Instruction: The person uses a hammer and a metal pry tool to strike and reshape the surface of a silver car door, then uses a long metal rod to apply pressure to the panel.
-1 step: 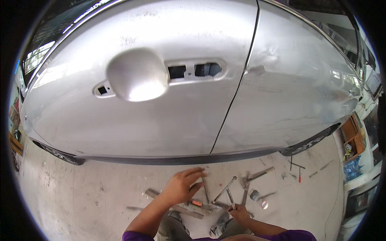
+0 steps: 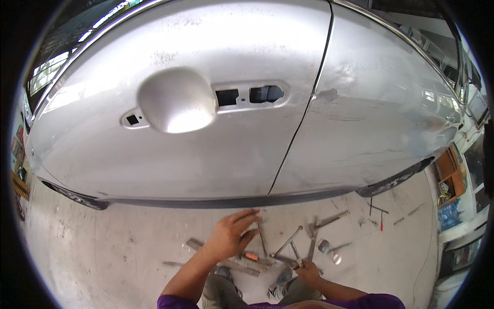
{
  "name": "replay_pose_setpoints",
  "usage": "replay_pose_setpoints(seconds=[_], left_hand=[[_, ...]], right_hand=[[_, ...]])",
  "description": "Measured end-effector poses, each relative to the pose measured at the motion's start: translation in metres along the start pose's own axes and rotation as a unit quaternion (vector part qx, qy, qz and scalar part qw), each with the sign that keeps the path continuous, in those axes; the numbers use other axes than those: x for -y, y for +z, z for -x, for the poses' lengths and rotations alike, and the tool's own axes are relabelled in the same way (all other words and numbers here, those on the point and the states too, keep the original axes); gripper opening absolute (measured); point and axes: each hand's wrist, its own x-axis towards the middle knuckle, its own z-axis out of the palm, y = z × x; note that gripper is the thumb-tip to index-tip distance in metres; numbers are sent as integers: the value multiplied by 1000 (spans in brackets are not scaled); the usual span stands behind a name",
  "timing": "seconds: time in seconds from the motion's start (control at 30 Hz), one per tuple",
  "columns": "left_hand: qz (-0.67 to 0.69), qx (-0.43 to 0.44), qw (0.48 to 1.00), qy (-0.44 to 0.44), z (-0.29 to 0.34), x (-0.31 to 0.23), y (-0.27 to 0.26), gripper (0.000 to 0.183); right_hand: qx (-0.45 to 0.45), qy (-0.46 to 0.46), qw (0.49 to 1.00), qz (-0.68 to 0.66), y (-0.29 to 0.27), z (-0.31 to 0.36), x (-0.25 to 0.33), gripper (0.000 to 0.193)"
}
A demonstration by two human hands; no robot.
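My left hand [image 2: 231, 236] is raised with its fingers stretched and apart, holding nothing, near the lower edge of a silver car door [image 2: 195, 165]. To its right, my right hand [image 2: 309, 274] is closed around the handle of a long-headed hammer [image 2: 289, 243], whose slim head slants up toward the car. The door has a rounded handle recess [image 2: 177, 100] with bare cut-outs beside it. Across the door gap, the rear panel [image 2: 370, 118] shows a dent [image 2: 328, 94], scratches and scuffs.
Several metal bars and tools lie on the pale floor, among them a flat bar [image 2: 332, 219], an orange-handled tool [image 2: 251, 256] and a red-handled T-shaped tool [image 2: 381, 221]. A dark sill [image 2: 231, 201] runs under the door. An orange-brown shelf [image 2: 451, 175] stands far right.
My left hand has shifted very slightly up and to the left. The right hand keeps its hold on the hammer, and the whole view has tilted a little.
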Motion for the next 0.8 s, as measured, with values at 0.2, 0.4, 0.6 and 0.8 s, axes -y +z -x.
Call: replay_pose_setpoints(seconds=[0.2, 0.4, 0.6, 0.8], left_hand=[[-32, -162, 986, 11, -42, -66, -65, 42], [-132, -183, 973, 38, -91, -109, -88, 55], [-205, -162, 963, -70, -139, -148, -81, 64], [-241, -156, 946, -153, -168, -164, -77, 64]], right_hand=[[-28, 123, 980, 155, -50, 85, -34, 16], [-45, 385, 916, 106, -93, 195, 2, 17], [68, 246, 932, 258, -143, 270, -46, 16], [117, 18, 873, 474, -128, 281, -40, 18]])
